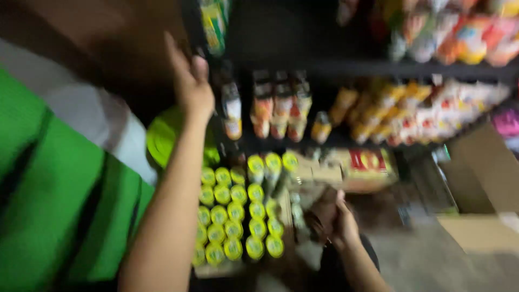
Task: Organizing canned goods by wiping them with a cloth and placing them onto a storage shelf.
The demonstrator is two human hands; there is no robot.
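Observation:
The picture is blurred by motion. My left hand (pixel 190 75) is raised in front of the dark shelf unit, fingers apart, holding nothing that I can see; it is near a row of bottles (pixel 273 105) on a shelf. My right hand (pixel 338 219) is low, by a plastic-wrapped pack of yellow-lidded bottles (pixel 238 213) on the floor. It rests against the pack's right side, fingers curled; whether it grips the wrap is unclear.
Shelves (pixel 411 69) hold bright snack packets (pixel 459 38) and small packets (pixel 421 116). A cardboard box (pixel 486 184) stands at the right. A green and white surface (pixel 54 194) fills the left. A yellow-green round lid (pixel 162 138) lies behind my left arm.

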